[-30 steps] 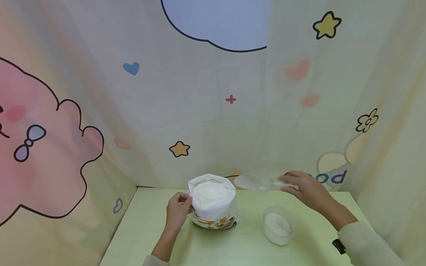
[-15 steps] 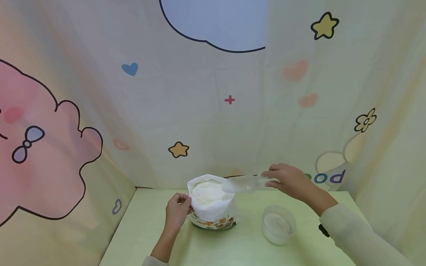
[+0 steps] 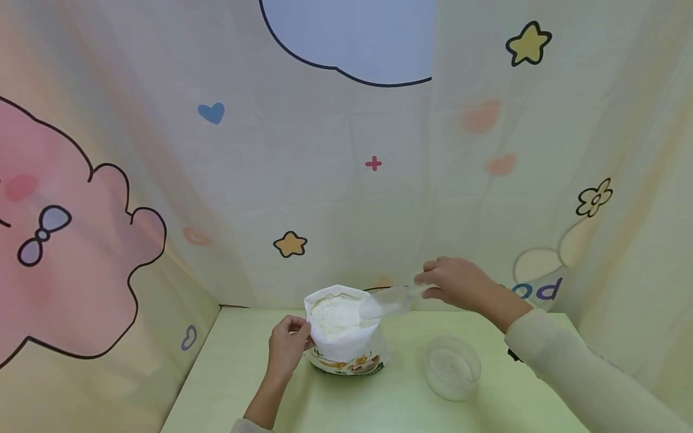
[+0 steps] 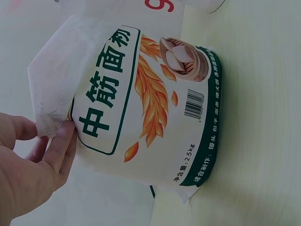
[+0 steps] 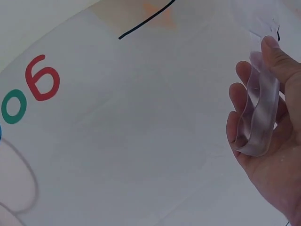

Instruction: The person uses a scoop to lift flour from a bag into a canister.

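Since a second ago, the right hand [image 3: 453, 285] has shifted left, carrying the clear plastic scoop [image 3: 391, 302] from beside the flour bag [image 3: 346, 349] to over the right side of its mouth. The left hand [image 3: 286, 347], the bag and the clear round tub [image 3: 453, 394] have stayed where they were.

The hands are well apart, one to each side of the bag. The left pinches the bag's edge between thumb and fingers, well up near the opening; holding it there likely steadies the soft wall and keeps the mouth spread without blocking the way in from the right. The right is wrapped round the scoop's looped handle [image 5: 256, 149], thumb laid along the neck, a grip that should give good control of the tilt. The blade slopes down toward the white flour [image 3: 331, 316]; whether it touches the flour cannot be told.

The bag, labelled in Chinese as all-purpose flour, stands upright on the tabletop [image 3: 233, 367], its top flared wide, which leaves room for the blade. The tub sits apart, to the bag's right and nearer the person, with white powder in it. Set on the scoop's side, it seems placed for a short carry that would not cross the left arm.
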{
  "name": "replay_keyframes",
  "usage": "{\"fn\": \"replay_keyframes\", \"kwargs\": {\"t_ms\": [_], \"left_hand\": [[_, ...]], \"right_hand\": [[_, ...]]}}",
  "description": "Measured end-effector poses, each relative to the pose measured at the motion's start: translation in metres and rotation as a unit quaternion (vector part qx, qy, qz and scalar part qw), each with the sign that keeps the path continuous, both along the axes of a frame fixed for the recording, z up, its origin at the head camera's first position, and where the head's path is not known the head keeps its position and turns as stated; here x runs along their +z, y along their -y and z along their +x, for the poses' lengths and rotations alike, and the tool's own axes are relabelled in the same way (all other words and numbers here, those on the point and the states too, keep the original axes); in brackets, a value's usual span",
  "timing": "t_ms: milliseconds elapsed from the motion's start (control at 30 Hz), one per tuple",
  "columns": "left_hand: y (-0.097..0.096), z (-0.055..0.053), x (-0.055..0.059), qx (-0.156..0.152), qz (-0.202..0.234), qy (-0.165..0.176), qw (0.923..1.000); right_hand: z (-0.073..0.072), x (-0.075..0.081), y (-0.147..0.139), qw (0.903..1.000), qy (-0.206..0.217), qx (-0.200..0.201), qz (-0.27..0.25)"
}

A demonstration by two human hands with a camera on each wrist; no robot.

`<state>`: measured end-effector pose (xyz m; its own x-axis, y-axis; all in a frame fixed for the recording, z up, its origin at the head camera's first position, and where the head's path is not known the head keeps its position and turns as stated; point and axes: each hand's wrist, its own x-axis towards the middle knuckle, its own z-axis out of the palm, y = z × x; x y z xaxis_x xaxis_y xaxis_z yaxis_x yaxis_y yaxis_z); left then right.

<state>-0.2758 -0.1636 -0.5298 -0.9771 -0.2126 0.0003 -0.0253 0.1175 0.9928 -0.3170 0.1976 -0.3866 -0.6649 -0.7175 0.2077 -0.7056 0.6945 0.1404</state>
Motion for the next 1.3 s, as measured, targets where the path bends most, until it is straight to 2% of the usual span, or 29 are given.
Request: {"fn": "replay_keyframes", "kwargs": {"t_ms": [433,733,967,1300], "left_hand": [[-0.001,0.004,0.0,0.001,0.0,-0.002,1.0],[0.001,0.003,-0.001,0.004,-0.005,0.001,1.0],[0.001,0.001,0.001,0.004,0.001,-0.006,1.0],[0.002,0.001,0.002,0.004,0.004,-0.003,1.0]], "right_hand": [[-0.006,0.029,0.031,0.9927,0.02,-0.008,0.119],[-0.011,0.038,0.053,0.9848,0.025,-0.012,0.171],[-0.013,0.04,0.066,0.9806,0.037,-0.029,0.19],[-0.014,0.028,0.08,0.9811,0.06,-0.043,0.179]]}}
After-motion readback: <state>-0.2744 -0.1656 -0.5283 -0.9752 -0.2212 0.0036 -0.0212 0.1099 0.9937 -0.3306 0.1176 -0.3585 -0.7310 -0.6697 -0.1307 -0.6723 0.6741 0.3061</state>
